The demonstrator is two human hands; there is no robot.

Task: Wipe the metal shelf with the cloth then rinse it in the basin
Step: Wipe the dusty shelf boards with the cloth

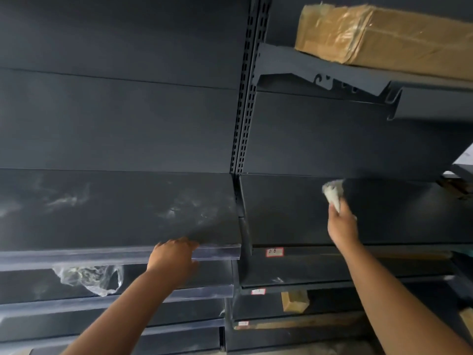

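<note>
Two dark metal shelves stand side by side at chest height. My right hand (341, 222) is stretched over the right metal shelf (289, 208) and grips a crumpled whitish cloth (332, 192), pressed against the shelf top near its back. My left hand (174, 254) rests on the front lip of the left shelf (115, 208), fingers curled over the edge. Pale dust smears streak the left shelf's surface. No basin is in view.
A slotted upright post (247, 98) divides the two bays. A taped cardboard box (384, 34) lies on the upper right shelf. Crumpled clear plastic (89, 278) sits on a lower left shelf. A small carton (294, 301) and a red-edged label (274, 251) are lower right.
</note>
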